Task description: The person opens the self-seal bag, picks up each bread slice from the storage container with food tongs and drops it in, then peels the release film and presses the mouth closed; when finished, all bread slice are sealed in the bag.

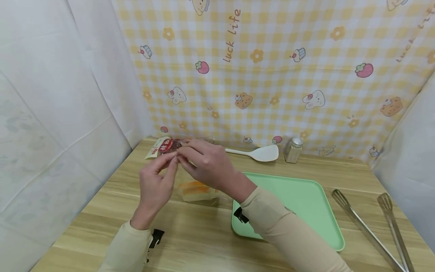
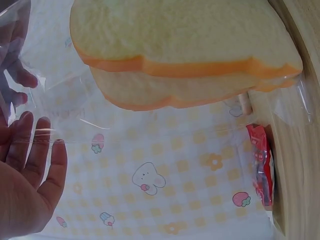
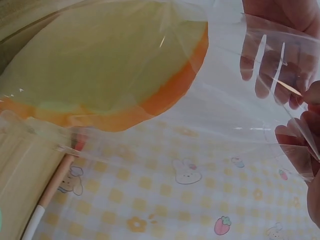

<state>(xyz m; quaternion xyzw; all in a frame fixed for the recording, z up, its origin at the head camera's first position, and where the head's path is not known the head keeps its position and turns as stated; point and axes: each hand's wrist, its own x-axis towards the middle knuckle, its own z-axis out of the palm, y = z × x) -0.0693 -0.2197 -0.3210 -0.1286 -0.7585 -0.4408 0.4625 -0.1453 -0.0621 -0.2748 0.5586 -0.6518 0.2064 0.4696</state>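
At L., my left hand (image 1: 154,185) pinches the film of a clear bag (image 3: 235,85) betw. thumb and forefinger, its fingertips meeting those of the other hand. Inside the bag, below both hands, sits sliced bread (image 2: 185,35), seen thru the plastic; whether the bag rests on the wooden table (image 1: 190,241) or hangs just over it, can't tell. At R., my right hand (image 1: 212,162) pinches the same film, tho its exact grip is partly hidden. Step in hand, I'd judge: working at the bag's mouth; sealed or parted at that spot, can't tell. Next move prob. calls for a separate hold on each side of the film, then a gentle pull, bread kept low so slices don't tip out.

Around, L. to R.: red-and-cream packet (image 1: 166,145) at the back, partly behind my fingers, nr. the checked cloth (image 1: 217,83); white spatula (image 1: 266,153), its handle partly hidden in the head view; upright shaker (image 1: 293,151) w/ silvery lid; green tray (image 1: 302,200), just R. of the bag; metal tongs (image 1: 365,226) at far R., arms spread in a V. In the way: my right forearm (image 1: 292,230), across part of the tray, plus see-thru film that's hard to make out.
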